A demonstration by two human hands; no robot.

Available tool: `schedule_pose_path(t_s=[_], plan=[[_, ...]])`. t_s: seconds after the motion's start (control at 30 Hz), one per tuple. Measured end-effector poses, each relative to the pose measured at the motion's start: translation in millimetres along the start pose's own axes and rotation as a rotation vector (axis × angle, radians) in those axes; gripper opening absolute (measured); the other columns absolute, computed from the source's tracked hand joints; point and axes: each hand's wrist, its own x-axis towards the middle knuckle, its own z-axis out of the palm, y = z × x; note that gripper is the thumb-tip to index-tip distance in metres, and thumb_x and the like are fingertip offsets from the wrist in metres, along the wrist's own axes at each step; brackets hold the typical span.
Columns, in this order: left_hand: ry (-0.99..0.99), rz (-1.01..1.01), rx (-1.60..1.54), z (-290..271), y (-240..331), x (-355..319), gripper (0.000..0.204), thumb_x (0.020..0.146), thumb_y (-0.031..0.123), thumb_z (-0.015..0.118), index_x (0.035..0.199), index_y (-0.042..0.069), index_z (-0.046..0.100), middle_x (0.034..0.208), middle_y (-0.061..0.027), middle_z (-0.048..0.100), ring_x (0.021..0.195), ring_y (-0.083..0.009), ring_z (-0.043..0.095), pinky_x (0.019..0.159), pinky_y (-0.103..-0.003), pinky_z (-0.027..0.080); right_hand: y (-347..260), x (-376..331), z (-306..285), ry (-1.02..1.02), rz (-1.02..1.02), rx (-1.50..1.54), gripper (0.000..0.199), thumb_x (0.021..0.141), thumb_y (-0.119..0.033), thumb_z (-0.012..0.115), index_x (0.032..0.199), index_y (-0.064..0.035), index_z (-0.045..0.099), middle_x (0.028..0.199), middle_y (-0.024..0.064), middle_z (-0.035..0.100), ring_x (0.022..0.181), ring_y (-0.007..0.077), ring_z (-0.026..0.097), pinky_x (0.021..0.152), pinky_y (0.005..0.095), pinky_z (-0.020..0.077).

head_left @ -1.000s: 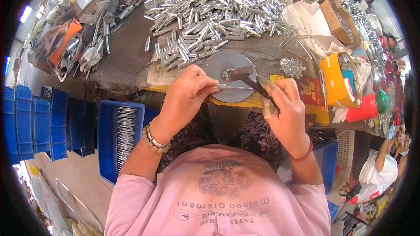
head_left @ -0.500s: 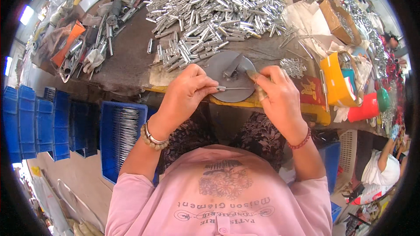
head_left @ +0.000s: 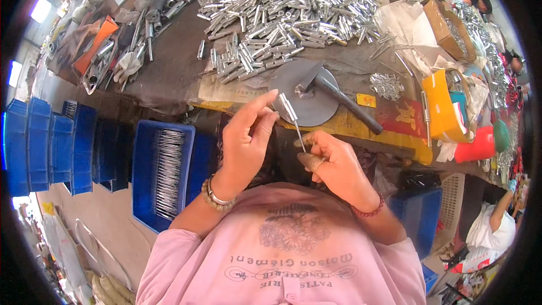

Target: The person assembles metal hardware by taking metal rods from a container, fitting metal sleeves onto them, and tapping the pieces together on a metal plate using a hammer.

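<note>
My right hand (head_left: 336, 164) is closed in a pinch on the lower end of a thin metal rod (head_left: 299, 134). A shiny metal sleeve (head_left: 288, 107) sits at the rod's upper end, and the rod stands tilted in front of the table edge. Close to the sleeve is my left hand (head_left: 248, 141), its index finger and thumb apart with nothing visible between them. Beyond both hands lies a round grey metal disc (head_left: 313, 114) on the table. A hammer (head_left: 350, 104) rests across it, head on the disc and dark handle pointing right toward me.
A large heap of metal tubes (head_left: 293, 11) covers the back of the table. Small metal parts (head_left: 387, 86) lie right of the hammer, near a yellow container (head_left: 445, 107). At lower left, a blue crate (head_left: 192, 164) holds rows of rods. Other people work at far right.
The rod has come off the disc toward me and tilted upright. My left fingers have parted from the sleeve; my right hand has moved down to the rod's lower end. The hammer's handle now shows.
</note>
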Motion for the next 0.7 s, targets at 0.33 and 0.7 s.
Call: schedule_pose_path(t_s=[0.33,0.7], plan=[[-0.114,-0.497,-0.501,2.6,4.4,-10.2,0.063,0.114,0.017,0.064,0.17,0.012,0.037,0.109,-0.0069,0.079,0.074,-0.0045,0.062,0.063,-0.019,0.049,5.9,-2.1,14.8,-0.106,0.075,0.261,0.022,0.104,-0.009,0.071,0.125,-0.0011,0.07,0.085,0.0011,0.068,0.065,0.0061,0.061,0.06,0.0248,0.049],[0.015,-0.493,-0.665,-29.0,-7.4,-23.4,0.066,0.105,0.008,0.074,0.162,0.01,0.041,0.108,-0.0094,0.077,0.078,-0.0055,0.061,0.065,-0.021,0.048,1.7,2.0,45.8,-0.028,-0.05,0.167,0.037,0.104,0.002,0.067,0.14,-0.0012,0.066,0.105,0.0063,0.07,0.085,0.0109,0.069,0.076,0.0279,0.0637]])
